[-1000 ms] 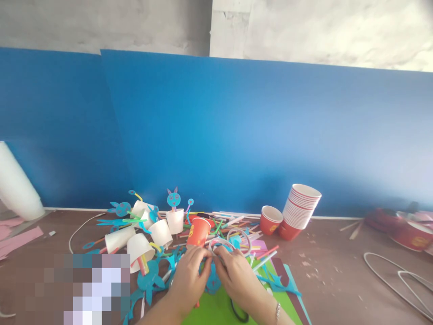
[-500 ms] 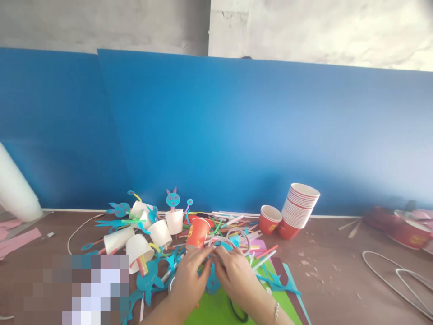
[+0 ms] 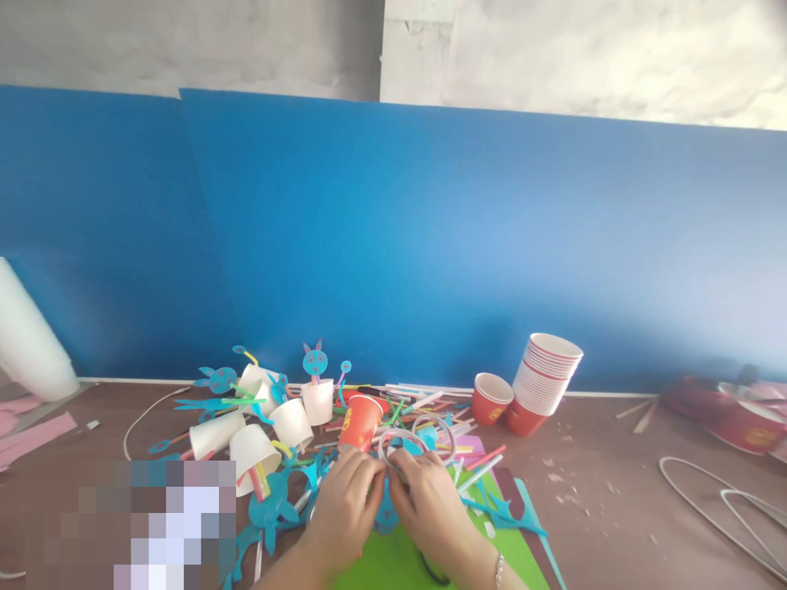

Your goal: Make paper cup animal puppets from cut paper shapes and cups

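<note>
My left hand [image 3: 345,504] and my right hand [image 3: 429,492] meet at the front of the cluttered table, fingers bent and pinched together. Between them a blue paper cutout [image 3: 387,518] with drawn lines hangs down from the fingertips; its upper part is hidden by the fingers. Just beyond the fingers lie rolls of clear tape [image 3: 443,426]. A red paper cup [image 3: 361,420] leans behind my left hand. Beneath both hands is a green sheet [image 3: 492,565].
White paper cups [image 3: 292,424] with straws and blue cutouts crowd the left. A stack of cups [image 3: 544,381] and a single red cup [image 3: 492,398] stand right of centre. A white cable [image 3: 692,460] curls at far right. A blue panel [image 3: 393,246] rises behind the table.
Both hands stay together at nearly the same spot, with small finger shifts. The right hand and wrist have moved slightly left, and more of the tape roll shows behind the fingers.
</note>
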A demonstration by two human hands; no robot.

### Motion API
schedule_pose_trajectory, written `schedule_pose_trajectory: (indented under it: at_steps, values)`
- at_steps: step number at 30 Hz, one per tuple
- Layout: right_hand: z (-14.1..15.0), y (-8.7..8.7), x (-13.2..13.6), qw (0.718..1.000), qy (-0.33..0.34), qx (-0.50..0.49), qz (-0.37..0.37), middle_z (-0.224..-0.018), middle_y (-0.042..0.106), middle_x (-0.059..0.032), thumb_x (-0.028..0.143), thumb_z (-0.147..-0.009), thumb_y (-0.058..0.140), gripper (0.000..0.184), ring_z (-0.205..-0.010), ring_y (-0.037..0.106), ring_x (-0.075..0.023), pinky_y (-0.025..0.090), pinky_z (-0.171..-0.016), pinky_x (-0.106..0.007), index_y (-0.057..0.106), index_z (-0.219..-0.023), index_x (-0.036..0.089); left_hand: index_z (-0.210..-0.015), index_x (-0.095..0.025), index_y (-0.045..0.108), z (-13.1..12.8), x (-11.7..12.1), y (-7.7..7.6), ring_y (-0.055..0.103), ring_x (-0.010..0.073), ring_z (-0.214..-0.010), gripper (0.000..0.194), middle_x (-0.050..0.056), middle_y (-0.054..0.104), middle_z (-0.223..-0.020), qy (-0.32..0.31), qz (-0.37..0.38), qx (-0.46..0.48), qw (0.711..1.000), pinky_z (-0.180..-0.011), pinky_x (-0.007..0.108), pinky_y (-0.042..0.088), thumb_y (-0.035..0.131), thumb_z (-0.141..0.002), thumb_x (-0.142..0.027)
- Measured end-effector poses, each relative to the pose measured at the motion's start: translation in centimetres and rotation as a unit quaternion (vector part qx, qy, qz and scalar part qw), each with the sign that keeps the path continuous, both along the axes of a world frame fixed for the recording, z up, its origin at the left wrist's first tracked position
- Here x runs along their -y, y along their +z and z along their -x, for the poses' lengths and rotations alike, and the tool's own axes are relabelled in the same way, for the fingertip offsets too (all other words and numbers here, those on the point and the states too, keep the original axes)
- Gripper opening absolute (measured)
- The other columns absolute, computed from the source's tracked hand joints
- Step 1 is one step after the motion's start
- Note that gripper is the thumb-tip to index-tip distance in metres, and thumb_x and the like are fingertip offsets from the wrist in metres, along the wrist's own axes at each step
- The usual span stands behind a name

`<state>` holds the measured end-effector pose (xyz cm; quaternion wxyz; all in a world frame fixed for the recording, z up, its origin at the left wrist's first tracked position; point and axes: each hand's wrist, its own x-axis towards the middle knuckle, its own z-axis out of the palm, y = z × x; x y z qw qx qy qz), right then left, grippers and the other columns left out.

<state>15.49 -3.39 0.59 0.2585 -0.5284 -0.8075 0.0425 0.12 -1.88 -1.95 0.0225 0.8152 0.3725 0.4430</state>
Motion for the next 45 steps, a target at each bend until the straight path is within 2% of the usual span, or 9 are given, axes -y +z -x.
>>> schedule_pose_trajectory:
  at_steps: [8, 15, 23, 28, 32, 37, 40, 43, 45]
  values:
    - [-0.2, 0.1, -0.1, 1.000, 0.012, 0.006, -0.004, -0.070, 0.065, -0.0012, 0.012, -0.092, 0.039, 0.017, -0.066, 0.062, -0.0195, 0.035, -0.069, -0.030, 0.051, -0.083, 0.020, -0.080, -0.022, 0.057, -0.2, 0.1, 0.7, 0.063, 0.0183, -0.069, 0.014, 0.002, 0.064, -0.073, 0.013, 0.079, 0.044, 0.996, -0.062, 0.028, 0.050, 0.047, -0.088, -0.015]
    - [0.0, 0.3, 0.0, 1.000, 0.017, -0.016, -0.010, -0.069, 0.066, -0.0011, 0.013, -0.092, 0.039, 0.020, -0.064, 0.061, -0.0184, 0.036, -0.070, -0.031, 0.054, -0.081, 0.020, -0.080, -0.022, 0.055, -0.1, -0.1, 0.8, 0.062, 0.0182, -0.070, 0.016, 0.002, 0.063, -0.074, 0.003, 0.063, 0.035, 0.997, -0.062, 0.028, 0.050, 0.045, -0.090, -0.016]
    - [0.9, 0.7, 0.5, 0.987, -0.026, -0.155, 0.018, -0.056, 0.060, 0.0015, 0.017, -0.084, 0.045, 0.023, -0.054, 0.052, -0.0151, 0.036, -0.061, -0.027, 0.055, -0.064, 0.020, -0.084, -0.022, 0.054, 0.0, 0.3, 1.1, 0.059, 0.0181, -0.072, 0.016, 0.003, 0.062, -0.077, -0.026, 0.031, 0.050, 0.998, -0.067, 0.029, 0.047, 0.042, -0.092, -0.014]
    - [1.2, 0.4, 0.7, 0.992, -0.022, -0.126, -0.018, -0.063, 0.062, -0.0006, 0.016, -0.086, 0.042, 0.020, -0.060, 0.056, -0.0173, 0.038, -0.064, -0.028, 0.054, -0.071, 0.020, -0.078, -0.021, 0.054, -0.1, 0.5, 1.5, 0.058, 0.0175, -0.072, 0.018, 0.002, 0.061, -0.075, -0.032, 0.093, 0.114, 0.989, -0.068, 0.027, 0.047, 0.044, -0.092, -0.018]
    - [-0.6, 0.2, -0.7, 0.993, -0.077, -0.032, -0.078, -0.062, 0.062, -0.0026, 0.014, -0.089, 0.039, 0.023, -0.061, 0.058, -0.0197, 0.038, -0.067, -0.031, 0.054, -0.074, 0.020, -0.074, -0.020, 0.055, -0.2, 0.6, 2.1, 0.055, 0.0163, -0.066, 0.023, 0.001, 0.058, -0.070, -0.034, 0.210, 0.225, 0.951, -0.063, 0.025, 0.045, 0.048, -0.091, -0.035]
    - [-4.6, 0.3, -2.4, 0.972, -0.203, 0.101, -0.056, -0.067, 0.066, -0.0086, 0.009, -0.086, 0.045, 0.021, -0.067, 0.061, -0.0238, 0.037, -0.067, -0.035, 0.062, -0.075, 0.018, -0.074, -0.017, 0.061, -0.4, -0.3, 2.8, 0.052, 0.0142, -0.060, 0.042, -0.001, 0.055, -0.063, -0.047, 0.382, 0.367, 0.847, -0.056, 0.023, 0.043, 0.064, -0.073, -0.058]
    - [-5.4, 0.3, -2.3, 0.954, -0.247, 0.168, -0.034, -0.077, 0.068, -0.0162, 0.006, -0.076, 0.055, 0.016, -0.074, 0.062, -0.0300, 0.038, -0.068, -0.040, 0.065, -0.070, 0.017, -0.075, -0.015, 0.064, -0.6, -0.7, 2.7, 0.054, 0.0152, -0.063, 0.046, 0.000, 0.059, -0.066, -0.041, 0.416, 0.389, 0.821, -0.060, 0.024, 0.044, 0.070, -0.065, -0.060]
    - [-4.6, 0.6, -1.9, 0.971, -0.224, 0.077, -0.045, -0.094, 0.067, -0.0190, 0.011, -0.078, 0.057, 0.012, -0.090, 0.060, -0.0348, 0.041, -0.074, -0.045, 0.067, -0.081, 0.016, -0.076, -0.016, 0.066, -0.7, -0.7, 2.5, 0.055, 0.0155, -0.065, 0.043, 0.000, 0.060, -0.067, -0.038, 0.422, 0.394, 0.816, -0.061, 0.025, 0.045, 0.071, -0.065, -0.057]
    - [-3.5, 0.9, -1.7, 0.988, -0.137, -0.074, -0.021, -0.095, 0.066, -0.0138, 0.017, -0.083, 0.053, 0.012, -0.094, 0.060, -0.0305, 0.043, -0.079, -0.043, 0.065, -0.084, 0.018, -0.077, -0.016, 0.067, -0.7, -0.6, 2.4, 0.055, 0.0151, -0.064, 0.039, 0.000, 0.060, -0.066, -0.043, 0.427, 0.397, 0.811, -0.061, 0.025, 0.045, 0.071, -0.066, -0.053]
